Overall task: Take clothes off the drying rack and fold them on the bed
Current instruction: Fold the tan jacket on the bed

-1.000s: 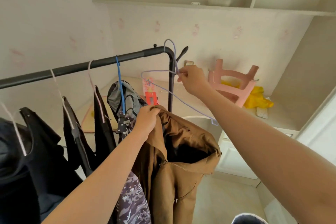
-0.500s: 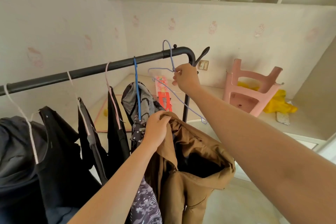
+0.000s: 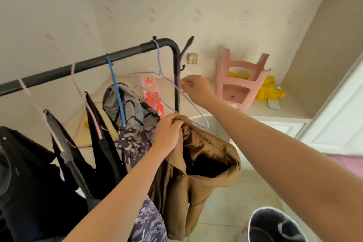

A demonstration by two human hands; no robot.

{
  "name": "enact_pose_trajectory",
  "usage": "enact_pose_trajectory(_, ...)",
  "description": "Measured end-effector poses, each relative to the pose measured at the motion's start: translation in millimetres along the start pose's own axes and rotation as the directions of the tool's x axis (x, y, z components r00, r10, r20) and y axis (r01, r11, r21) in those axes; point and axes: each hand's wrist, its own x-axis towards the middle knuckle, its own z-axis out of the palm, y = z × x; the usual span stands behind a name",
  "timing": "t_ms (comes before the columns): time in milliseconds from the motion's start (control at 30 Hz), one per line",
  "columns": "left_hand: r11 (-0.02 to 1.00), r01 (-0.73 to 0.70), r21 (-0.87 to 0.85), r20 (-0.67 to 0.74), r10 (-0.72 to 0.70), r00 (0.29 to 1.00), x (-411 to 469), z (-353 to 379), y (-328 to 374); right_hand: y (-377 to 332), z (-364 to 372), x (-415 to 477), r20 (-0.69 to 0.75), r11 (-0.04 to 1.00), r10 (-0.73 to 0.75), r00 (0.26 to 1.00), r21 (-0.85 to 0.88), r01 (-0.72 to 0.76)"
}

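Right hand (image 3: 194,89) slid from the neck of the lilac hanger (image 3: 158,59) to its sloping wire, pinching it; hook sits on rack rail (image 3: 88,65). Left hand (image 3: 168,133) clenches brown jacket (image 3: 196,179) collar, jacket off hanger. Suggest: release wire, support jacket two-handed.

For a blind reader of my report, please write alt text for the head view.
The left hand grips a brown jacket beside the rack; the right hand is at the empty hanger hooked on it. Dark clothes hang to the left.
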Motion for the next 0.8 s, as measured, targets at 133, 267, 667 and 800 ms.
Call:
enact_pose_trajectory(133,0.999,-0.045,-0.018,0.048,0.046,0.998,4.6,33.7,9.4,36.2,-31.8,-50.5,-0.059,0.998,0.064,0.996,0.031,-0.062)
enact_pose_trajectory(267,0.991,-0.071,-0.113,0.129,0.086,0.988,-1.0,68.8,26.2,102.6,-70.7,-122.3,-0.174,0.974,0.227,0.958,0.018,-0.228)
enact_pose_trajectory(667,0.933,0.139,-0.332,0.414,0.011,0.91,-39.1,183.8,57.3,230.9,-128.2,-389.4,-0.327,0.674,0.725,0.607,0.153,-0.723)
enact_pose_trajectory(800,0.927,0.174,-0.332,0.473,0.004,0.881,-61.2,216.6,70.3,244.1,-116.1,-434.6,-0.284,0.656,0.727,0.625,0.018,-0.755)
